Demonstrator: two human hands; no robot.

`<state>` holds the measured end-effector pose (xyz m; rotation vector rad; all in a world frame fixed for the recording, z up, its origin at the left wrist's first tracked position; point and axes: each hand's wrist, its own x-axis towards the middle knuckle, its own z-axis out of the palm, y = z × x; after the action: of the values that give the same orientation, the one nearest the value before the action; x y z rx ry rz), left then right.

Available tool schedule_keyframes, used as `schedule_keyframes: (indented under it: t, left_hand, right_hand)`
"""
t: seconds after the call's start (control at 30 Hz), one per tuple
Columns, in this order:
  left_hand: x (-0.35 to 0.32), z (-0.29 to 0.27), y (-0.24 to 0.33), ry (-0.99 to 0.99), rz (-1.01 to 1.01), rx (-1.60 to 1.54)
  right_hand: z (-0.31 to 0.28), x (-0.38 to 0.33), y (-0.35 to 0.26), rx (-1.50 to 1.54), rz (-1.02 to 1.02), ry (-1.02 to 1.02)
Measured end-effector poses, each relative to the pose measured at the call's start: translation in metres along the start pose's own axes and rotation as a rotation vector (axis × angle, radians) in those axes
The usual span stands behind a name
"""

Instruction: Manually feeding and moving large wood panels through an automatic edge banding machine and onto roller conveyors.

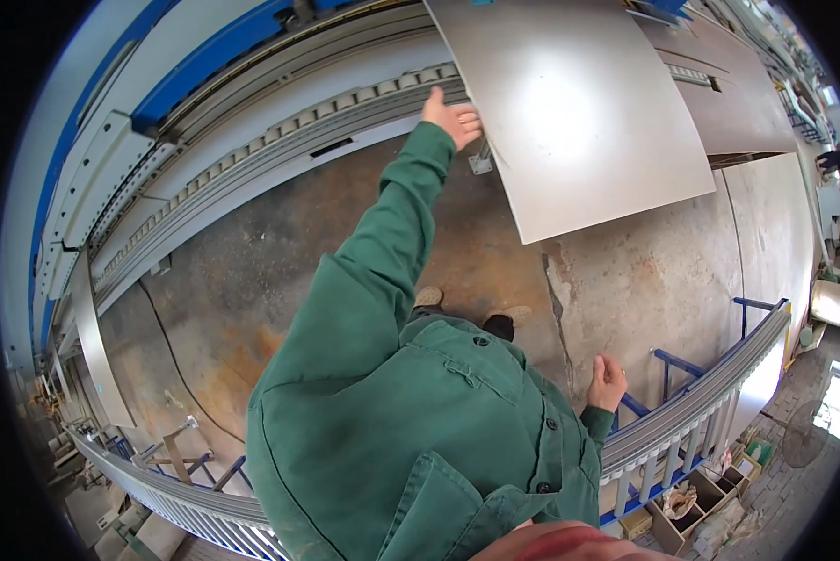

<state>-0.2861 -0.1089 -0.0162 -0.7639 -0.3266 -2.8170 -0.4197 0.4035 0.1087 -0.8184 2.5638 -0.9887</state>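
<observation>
A large, smooth metal sheet [616, 178] lies in front of me, its left edge close to my outstretched left arm. My left hand [451, 122] is at that edge, thumb raised and apart, fingers stretched toward the metal. Its fingertips meet or nearly meet the edge; whether any reach beneath it I cannot tell. Down at my right side hangs my right hand [609, 381], fingers loosely apart and holding nothing. It is nearest to the blue-framed roller stand [701, 407].
A long machine bed [280, 140] with a row of rollers runs across the far left. Another roller rack [177, 481] stands behind on the left. A dark cable [163, 337] crosses the stained floor [280, 252]. Open wooden boxes [687, 514] sit behind the right stand.
</observation>
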Motion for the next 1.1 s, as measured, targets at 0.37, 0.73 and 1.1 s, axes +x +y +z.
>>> schedule_keyframes:
  t: [0.37, 0.73, 1.1]
  left_hand:
    - [0.129, 0.045, -0.03, 1.253, 0.398, 0.71]
    - [0.21, 0.039, -0.056, 1.068, 0.455, 0.511]
    - [0.246, -0.044, -0.105, 1.419, 0.394, 0.745]
  right_hand:
    - [-0.103, 0.082, 0.119, 0.03, 0.078, 0.079]
    - [-0.145, 0.195, 0.17, -0.074, 0.008, 0.039]
    - [-0.181, 0.317, 0.154, -0.109, -0.068, -0.039]
